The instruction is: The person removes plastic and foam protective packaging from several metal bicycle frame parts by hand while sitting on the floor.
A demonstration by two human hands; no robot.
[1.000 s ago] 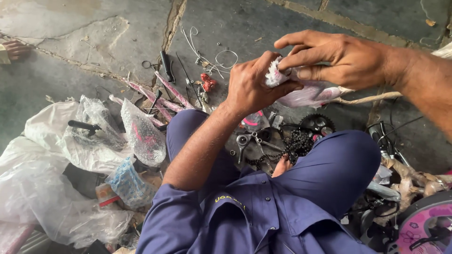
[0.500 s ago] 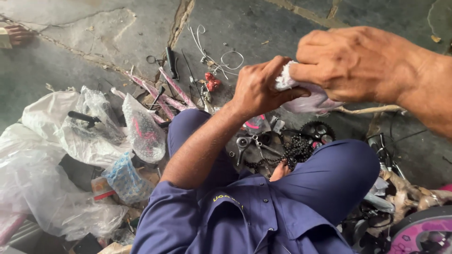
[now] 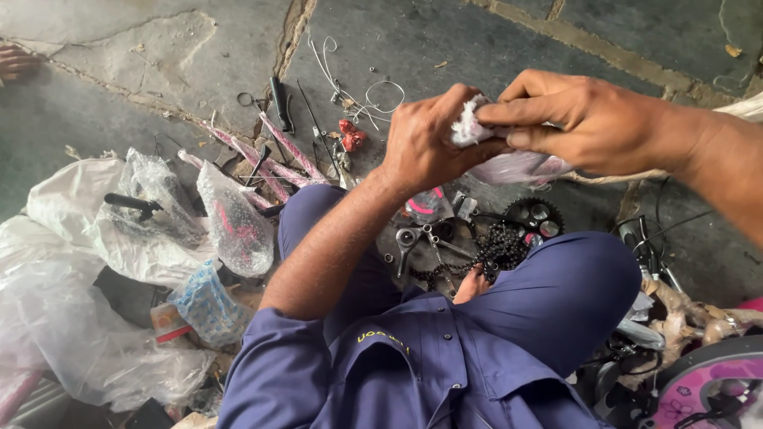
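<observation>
My left hand (image 3: 425, 143) and my right hand (image 3: 576, 119) meet above my knees, both gripping a pinkish-white plastic-wrapped bundle (image 3: 517, 165) with crumpled white wrapping at its top. The left fingers curl around the bundle's left end; the right fingers pinch the white wrapping from the right. Below them, on the ground between my blue trouser legs, lie a black bicycle chain (image 3: 497, 246), a chainring (image 3: 532, 214) and a crank arm (image 3: 409, 242).
Clear plastic bags (image 3: 234, 222) and white sheeting (image 3: 71, 238) pile up at the left. Pink wrapped tubes (image 3: 274, 159), scissors, wire loops (image 3: 381, 91) and a red part (image 3: 351, 135) lie on the cracked concrete ahead. A pink bicycle wheel (image 3: 707, 389) sits at the lower right.
My right hand has shifted left and lower over the bundle, now pinching the white wrapping. The left hand keeps its grip; the view has tilted slightly.
</observation>
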